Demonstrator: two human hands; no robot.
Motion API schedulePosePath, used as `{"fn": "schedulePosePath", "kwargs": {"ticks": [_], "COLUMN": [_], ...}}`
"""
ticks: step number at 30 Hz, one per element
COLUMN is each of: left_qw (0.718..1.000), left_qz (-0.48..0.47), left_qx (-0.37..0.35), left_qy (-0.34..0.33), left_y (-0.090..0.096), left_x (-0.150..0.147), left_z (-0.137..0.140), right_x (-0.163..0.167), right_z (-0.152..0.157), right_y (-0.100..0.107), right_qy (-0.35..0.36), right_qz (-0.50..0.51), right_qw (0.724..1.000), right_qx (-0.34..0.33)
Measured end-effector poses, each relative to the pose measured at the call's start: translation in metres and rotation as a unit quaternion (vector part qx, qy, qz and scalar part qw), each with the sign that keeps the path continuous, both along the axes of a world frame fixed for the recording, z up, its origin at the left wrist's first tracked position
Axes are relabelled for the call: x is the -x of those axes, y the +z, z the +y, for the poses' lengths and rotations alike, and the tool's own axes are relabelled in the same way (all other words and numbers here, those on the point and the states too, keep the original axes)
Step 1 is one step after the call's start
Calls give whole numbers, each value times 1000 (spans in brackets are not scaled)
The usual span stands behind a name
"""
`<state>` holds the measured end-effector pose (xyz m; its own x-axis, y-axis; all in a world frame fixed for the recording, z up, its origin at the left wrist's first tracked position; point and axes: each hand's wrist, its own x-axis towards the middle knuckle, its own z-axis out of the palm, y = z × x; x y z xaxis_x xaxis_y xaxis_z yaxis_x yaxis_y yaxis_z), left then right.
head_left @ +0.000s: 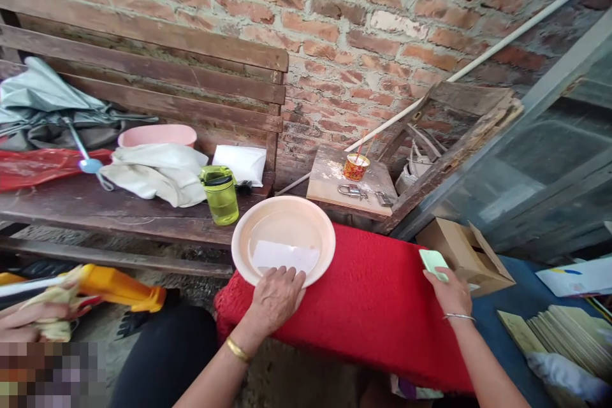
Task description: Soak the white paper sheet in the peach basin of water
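Left hand (275, 296) is on the near rim of the pale basin (284, 239), fingers spread, tips over the white sheet (285, 256) lying in it. The basin overhangs the left edge of the red-covered surface (377, 306); press down there and it could tip off. The sheet's long axis runs left to right. Right hand (449, 290), fingers pinching a green card (433, 261), which points up and away.
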<state>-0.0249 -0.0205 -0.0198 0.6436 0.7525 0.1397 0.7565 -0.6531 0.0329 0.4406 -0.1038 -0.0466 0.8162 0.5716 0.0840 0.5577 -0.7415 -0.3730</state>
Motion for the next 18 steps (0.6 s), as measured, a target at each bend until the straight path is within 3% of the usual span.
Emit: {"fn": "schedulePosePath", "kwargs": {"ticks": [4,7,10,14,18], "left_qw": [1000,1000,1000,1000,1000], "left_qz": [-10,-12,-10,-5,-1], "left_qx": [13,20,20,20,8], "left_qy": [4,5,2,0,-1], "left_y": [0,-2,-3,-3,-4], "left_x": [-1,-2,-2,-1,0], "left_z": [0,1,1,1,1], "right_x": [85,151,196,211,178], "right_z": [69,115,145,158,148], "right_y": [-6,-12,-18,-24,-24], "right_qy": [187,277,332,352,309], "right_qz": [-13,-2,-2,-2,0], "right_qw": [979,958,942,936,951], "right_qx": [-77,-71,-56,-24,5]}}
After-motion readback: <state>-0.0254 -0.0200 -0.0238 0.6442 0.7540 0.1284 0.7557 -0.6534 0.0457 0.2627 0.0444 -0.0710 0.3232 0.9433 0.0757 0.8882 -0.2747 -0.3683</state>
